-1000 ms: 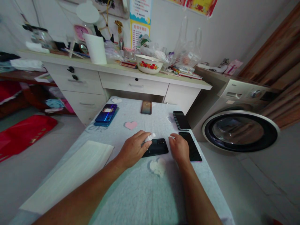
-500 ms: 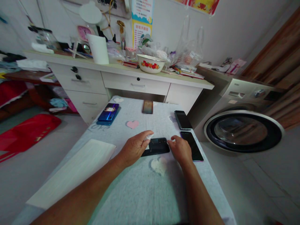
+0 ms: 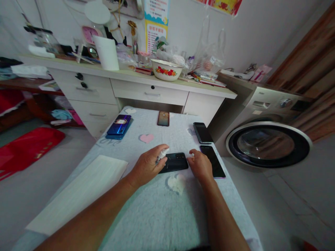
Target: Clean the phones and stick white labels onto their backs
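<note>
A small spray bottle point(image 3: 163, 152) with a white nozzle is gripped in my left hand point(image 3: 148, 164), above the left end of a black phone point(image 3: 175, 163). That phone lies back up, its camera block at the upper right; my fingers hide its left end. Just past its right end, my right hand point(image 3: 201, 165) is closed, with a small whitish piece point(image 3: 192, 155) at the fingertips, too small to name. Beside this hand another phone point(image 3: 214, 162) lies dark screen up, partly covered by it.
Two stacked blue phones point(image 3: 119, 126) lie at the far left, a brown phone point(image 3: 163, 119) at the far edge, more phones point(image 3: 203, 132) at the right. A white sheet point(image 3: 81, 193) covers the left side of the cloth-covered table point(image 3: 157, 212). Beyond are a desk point(image 3: 149, 94) and a washing machine point(image 3: 261, 104).
The spray bottle's nozzle now shows more plainly in my left hand, and a pale piece over the phone's left end no longer shows. My right hand stays nearly still. The view has shifted slightly.
</note>
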`<state>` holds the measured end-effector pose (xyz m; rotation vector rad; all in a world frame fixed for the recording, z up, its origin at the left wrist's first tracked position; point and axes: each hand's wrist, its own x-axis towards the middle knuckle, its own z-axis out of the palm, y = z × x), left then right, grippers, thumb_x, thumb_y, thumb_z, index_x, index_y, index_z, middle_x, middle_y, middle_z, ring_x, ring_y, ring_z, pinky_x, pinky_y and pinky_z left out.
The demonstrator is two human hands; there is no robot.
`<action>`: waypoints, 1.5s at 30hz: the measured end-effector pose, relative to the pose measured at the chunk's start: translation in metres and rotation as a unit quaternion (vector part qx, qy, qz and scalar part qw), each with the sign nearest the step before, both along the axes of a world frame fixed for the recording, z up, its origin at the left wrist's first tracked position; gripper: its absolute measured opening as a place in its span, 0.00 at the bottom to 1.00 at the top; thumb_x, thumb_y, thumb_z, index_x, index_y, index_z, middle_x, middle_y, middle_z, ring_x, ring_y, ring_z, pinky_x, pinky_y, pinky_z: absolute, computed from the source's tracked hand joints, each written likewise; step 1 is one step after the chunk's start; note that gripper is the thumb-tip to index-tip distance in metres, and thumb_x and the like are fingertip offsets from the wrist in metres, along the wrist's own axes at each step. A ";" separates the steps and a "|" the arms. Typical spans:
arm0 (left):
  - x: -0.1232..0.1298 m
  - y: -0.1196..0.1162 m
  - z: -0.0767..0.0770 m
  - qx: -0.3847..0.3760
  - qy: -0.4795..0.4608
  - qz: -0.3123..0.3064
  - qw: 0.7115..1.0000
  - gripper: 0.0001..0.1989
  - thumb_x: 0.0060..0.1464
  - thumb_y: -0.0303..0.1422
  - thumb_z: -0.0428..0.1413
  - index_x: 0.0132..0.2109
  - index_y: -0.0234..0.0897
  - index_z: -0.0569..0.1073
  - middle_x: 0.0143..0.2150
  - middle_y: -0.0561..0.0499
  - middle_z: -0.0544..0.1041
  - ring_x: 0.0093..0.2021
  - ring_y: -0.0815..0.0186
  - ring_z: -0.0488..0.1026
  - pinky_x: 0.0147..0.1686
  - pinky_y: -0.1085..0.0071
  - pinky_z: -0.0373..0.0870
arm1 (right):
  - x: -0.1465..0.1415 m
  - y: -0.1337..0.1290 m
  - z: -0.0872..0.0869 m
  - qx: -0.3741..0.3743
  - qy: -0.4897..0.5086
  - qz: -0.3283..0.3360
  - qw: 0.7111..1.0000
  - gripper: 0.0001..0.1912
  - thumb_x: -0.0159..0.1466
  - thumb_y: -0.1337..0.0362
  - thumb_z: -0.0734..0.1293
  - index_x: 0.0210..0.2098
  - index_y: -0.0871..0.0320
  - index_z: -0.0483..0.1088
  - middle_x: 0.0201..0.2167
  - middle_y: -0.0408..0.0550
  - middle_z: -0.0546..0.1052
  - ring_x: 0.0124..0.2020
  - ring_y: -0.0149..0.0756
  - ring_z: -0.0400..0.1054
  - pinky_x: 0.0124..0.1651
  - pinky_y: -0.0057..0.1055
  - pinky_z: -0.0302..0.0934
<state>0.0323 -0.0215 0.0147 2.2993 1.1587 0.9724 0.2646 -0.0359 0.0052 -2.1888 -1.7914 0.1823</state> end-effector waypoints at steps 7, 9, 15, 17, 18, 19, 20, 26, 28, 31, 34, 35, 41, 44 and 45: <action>-0.003 -0.001 0.005 0.009 0.005 -0.008 1.000 0.19 0.59 0.31 0.48 0.57 0.39 0.62 0.49 0.47 0.76 0.43 0.63 0.75 0.46 0.65 0.70 | 0.006 -0.003 0.008 0.126 0.122 -0.011 0.985 0.17 0.62 0.54 0.61 0.42 0.58 0.73 0.25 0.46 0.76 0.29 0.36 0.69 0.35 0.29 0.57; -0.003 0.000 0.004 0.013 0.011 -0.008 1.000 0.19 0.60 0.32 0.47 0.58 0.39 0.62 0.50 0.47 0.76 0.45 0.62 0.75 0.47 0.65 0.70 | 0.006 -0.002 0.009 0.152 0.135 -0.024 0.979 0.17 0.63 0.53 0.60 0.39 0.58 0.74 0.25 0.46 0.76 0.29 0.36 0.69 0.36 0.29 0.57; -0.004 0.002 0.001 0.013 0.033 -0.003 0.999 0.20 0.61 0.32 0.46 0.60 0.42 0.60 0.51 0.48 0.75 0.47 0.63 0.74 0.49 0.65 0.69 | 0.005 0.004 0.001 0.119 0.104 -0.046 0.986 0.16 0.61 0.60 0.60 0.43 0.59 0.74 0.28 0.48 0.76 0.31 0.38 0.69 0.39 0.31 0.57; -0.004 0.002 0.001 0.011 0.035 -0.001 0.999 0.20 0.61 0.32 0.46 0.60 0.42 0.60 0.51 0.48 0.75 0.48 0.63 0.74 0.49 0.65 0.69 | 0.004 0.005 -0.001 0.120 0.150 -0.031 0.981 0.16 0.61 0.58 0.60 0.41 0.59 0.74 0.24 0.46 0.74 0.29 0.37 0.68 0.37 0.31 0.57; -0.004 0.002 0.001 0.010 0.035 -0.001 0.999 0.20 0.61 0.32 0.46 0.60 0.42 0.60 0.51 0.48 0.75 0.48 0.63 0.74 0.49 0.65 0.69 | 0.003 0.005 -0.002 0.121 0.200 -0.022 0.972 0.16 0.61 0.57 0.60 0.40 0.59 0.73 0.23 0.45 0.72 0.27 0.37 0.67 0.35 0.31 0.58; -0.004 0.002 0.001 0.010 0.035 -0.002 0.999 0.20 0.61 0.32 0.47 0.60 0.42 0.60 0.52 0.48 0.74 0.48 0.63 0.74 0.49 0.65 0.69 | 0.000 0.005 -0.003 0.119 0.268 -0.011 0.956 0.16 0.61 0.55 0.60 0.40 0.59 0.72 0.22 0.43 0.71 0.26 0.35 0.66 0.33 0.30 0.57; -0.004 0.002 0.001 0.010 0.035 -0.004 0.999 0.20 0.61 0.32 0.47 0.60 0.42 0.60 0.52 0.48 0.74 0.49 0.63 0.74 0.50 0.65 0.69 | -0.003 0.004 -0.003 0.115 0.347 0.001 0.931 0.17 0.60 0.54 0.61 0.41 0.59 0.71 0.22 0.42 0.70 0.25 0.34 0.65 0.30 0.29 0.57; -0.006 0.002 0.000 0.014 0.042 -0.033 0.998 0.24 0.57 0.29 0.48 0.61 0.44 0.57 0.54 0.49 0.73 0.49 0.62 0.73 0.50 0.65 0.68 | -0.033 -0.002 -0.005 0.047 0.658 0.074 0.748 0.17 0.54 0.60 0.68 0.42 0.54 0.63 0.28 0.38 0.70 0.25 0.28 0.64 0.27 0.23 0.58; -0.007 0.003 0.001 0.012 0.045 -0.044 0.998 0.24 0.58 0.29 0.48 0.61 0.43 0.57 0.54 0.48 0.73 0.50 0.63 0.73 0.50 0.66 0.68 | -0.041 -0.003 -0.005 0.029 0.682 0.081 0.726 0.15 0.54 0.58 0.69 0.38 0.55 0.64 0.26 0.37 0.69 0.23 0.26 0.63 0.26 0.22 0.57; -0.006 0.004 0.001 0.008 0.051 -0.056 0.997 0.23 0.59 0.30 0.48 0.61 0.42 0.58 0.54 0.48 0.73 0.50 0.62 0.73 0.51 0.65 0.68 | -0.048 -0.003 -0.005 0.029 0.705 0.076 0.704 0.14 0.54 0.57 0.70 0.35 0.56 0.65 0.25 0.38 0.69 0.23 0.26 0.63 0.25 0.22 0.57; -0.005 0.005 -0.001 0.011 0.050 -0.058 0.997 0.23 0.59 0.30 0.48 0.61 0.41 0.58 0.54 0.47 0.73 0.50 0.61 0.73 0.51 0.64 0.68 | -0.051 -0.002 -0.005 0.037 0.714 0.065 0.696 0.15 0.53 0.56 0.71 0.34 0.56 0.65 0.25 0.39 0.70 0.23 0.27 0.63 0.24 0.23 0.58; -0.004 0.006 -0.002 0.011 0.049 -0.059 0.997 0.23 0.59 0.30 0.49 0.61 0.41 0.58 0.54 0.47 0.73 0.51 0.61 0.72 0.51 0.64 0.68 | -0.052 -0.002 -0.005 0.039 0.715 0.063 0.695 0.16 0.53 0.56 0.71 0.34 0.56 0.65 0.25 0.39 0.71 0.22 0.27 0.64 0.24 0.23 0.58; 0.000 0.004 0.000 0.000 0.077 -0.055 0.996 0.23 0.58 0.30 0.50 0.60 0.44 0.59 0.53 0.48 0.73 0.50 0.60 0.72 0.49 0.62 0.69 | -0.055 -0.005 -0.006 0.037 0.717 0.077 0.692 0.16 0.54 0.55 0.71 0.35 0.56 0.65 0.27 0.40 0.73 0.22 0.27 0.64 0.23 0.23 0.59; 0.001 0.002 0.003 -0.008 0.103 -0.040 0.994 0.23 0.58 0.31 0.49 0.60 0.44 0.59 0.53 0.47 0.73 0.50 0.58 0.73 0.49 0.61 0.69 | -0.056 -0.006 -0.006 0.037 0.716 0.075 0.693 0.15 0.54 0.55 0.71 0.34 0.56 0.65 0.27 0.40 0.73 0.22 0.26 0.64 0.23 0.22 0.58; 0.001 0.002 0.004 -0.008 0.106 -0.037 0.994 0.24 0.58 0.31 0.49 0.61 0.44 0.58 0.54 0.47 0.72 0.51 0.58 0.72 0.49 0.60 0.69 | -0.057 -0.006 -0.006 0.037 0.716 0.072 0.693 0.15 0.54 0.55 0.71 0.34 0.56 0.65 0.27 0.40 0.73 0.21 0.26 0.64 0.23 0.22 0.58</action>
